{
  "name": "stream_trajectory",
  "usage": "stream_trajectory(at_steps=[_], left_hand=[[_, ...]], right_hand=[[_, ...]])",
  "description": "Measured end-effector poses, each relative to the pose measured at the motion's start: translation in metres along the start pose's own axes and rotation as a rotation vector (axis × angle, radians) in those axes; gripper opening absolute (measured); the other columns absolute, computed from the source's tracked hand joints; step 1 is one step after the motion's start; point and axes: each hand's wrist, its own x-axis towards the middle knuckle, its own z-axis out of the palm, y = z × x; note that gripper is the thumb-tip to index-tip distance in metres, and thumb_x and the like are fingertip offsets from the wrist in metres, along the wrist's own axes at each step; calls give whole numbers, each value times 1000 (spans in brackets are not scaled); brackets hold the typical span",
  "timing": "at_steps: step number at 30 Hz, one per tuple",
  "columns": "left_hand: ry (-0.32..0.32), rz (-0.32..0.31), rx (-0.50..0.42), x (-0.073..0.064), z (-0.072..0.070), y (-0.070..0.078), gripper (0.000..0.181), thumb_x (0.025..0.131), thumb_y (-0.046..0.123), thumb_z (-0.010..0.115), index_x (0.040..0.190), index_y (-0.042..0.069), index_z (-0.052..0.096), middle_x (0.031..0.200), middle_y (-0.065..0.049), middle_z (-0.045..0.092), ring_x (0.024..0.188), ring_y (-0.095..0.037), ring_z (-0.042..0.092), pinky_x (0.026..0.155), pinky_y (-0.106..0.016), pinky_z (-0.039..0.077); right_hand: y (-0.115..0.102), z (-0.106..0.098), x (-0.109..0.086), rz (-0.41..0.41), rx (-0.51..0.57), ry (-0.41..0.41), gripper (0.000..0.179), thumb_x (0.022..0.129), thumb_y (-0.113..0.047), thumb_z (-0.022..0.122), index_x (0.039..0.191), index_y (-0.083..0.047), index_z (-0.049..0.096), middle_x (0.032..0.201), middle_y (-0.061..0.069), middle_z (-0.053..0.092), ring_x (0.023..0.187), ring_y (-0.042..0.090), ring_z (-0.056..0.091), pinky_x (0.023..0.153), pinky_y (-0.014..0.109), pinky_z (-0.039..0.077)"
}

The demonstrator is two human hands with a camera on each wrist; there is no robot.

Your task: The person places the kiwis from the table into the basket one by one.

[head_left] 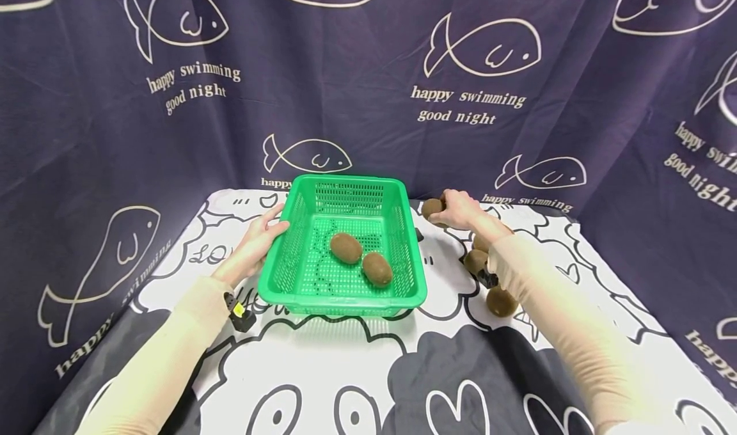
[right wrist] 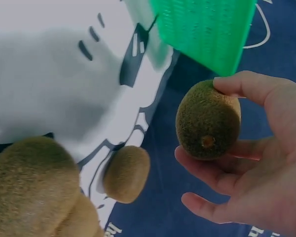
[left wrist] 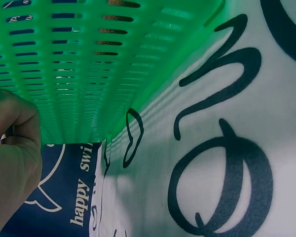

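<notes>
A green plastic basket [head_left: 345, 307] stands on the patterned cloth, with two brown kiwis [head_left: 346, 248] lying inside it. My left hand [head_left: 257, 243] grips the basket's left rim; the left wrist view shows the curled fingers against its slotted wall [left wrist: 64, 74]. To the right of the basket, my right hand [head_left: 460, 210] holds a kiwi [right wrist: 207, 121] between thumb and fingers. In the right wrist view this fruit is raised beside the basket's outer wall [right wrist: 207, 34].
Several more kiwis [head_left: 501, 302] lie on the cloth under and beside the right forearm. One single kiwi [right wrist: 127, 174] shows near the cloth's far edge in the right wrist view. A dark blue curtain [head_left: 368, 102] with fish drawings hangs behind.
</notes>
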Motion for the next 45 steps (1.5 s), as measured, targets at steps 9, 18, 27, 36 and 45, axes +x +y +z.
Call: stream_trajectory(at_steps=[9, 18, 27, 36, 45], left_hand=[[-7, -5, -14, 2, 0, -3, 62, 102, 24, 47, 156, 26, 17, 109, -13, 69, 72, -17, 72, 64, -33, 64], [-9, 17, -22, 3, -1, -4, 62, 101, 23, 48, 156, 24, 17, 115, -23, 64, 72, -17, 72, 65, -34, 64], [-16, 12, -37, 3, 0, -4, 63, 101, 22, 48, 156, 23, 17, 112, -18, 67, 72, -17, 72, 65, -35, 64], [-8, 2, -17, 2, 0, -1, 62, 102, 22, 47, 156, 24, 15, 104, -11, 69, 71, -17, 72, 65, -33, 64], [-25, -12, -52, 3, 1, 0, 63, 102, 21, 46, 156, 25, 13, 92, 1, 72, 69, -15, 71, 63, -33, 64]], right_hand=[[-15, -16, -4, -46, 57, 50, 45, 81, -33, 71, 106, 3, 60, 92, 16, 63, 80, 29, 57, 66, 37, 48], [-42, -29, -7, -102, 94, 85, 41, 82, -33, 69, 103, 2, 61, 89, 14, 63, 78, 27, 57, 64, 35, 48], [-75, -29, -7, -158, 103, 74, 41, 83, -36, 70, 102, -1, 62, 87, 12, 65, 75, 26, 60, 63, 35, 51], [-106, -15, 2, -176, 20, 30, 39, 82, -44, 70, 90, -7, 60, 79, 5, 61, 71, 23, 58, 57, 33, 47], [-121, 16, 4, -193, -92, -9, 37, 81, -48, 68, 86, -13, 57, 82, 4, 63, 82, 25, 60, 79, 47, 48]])
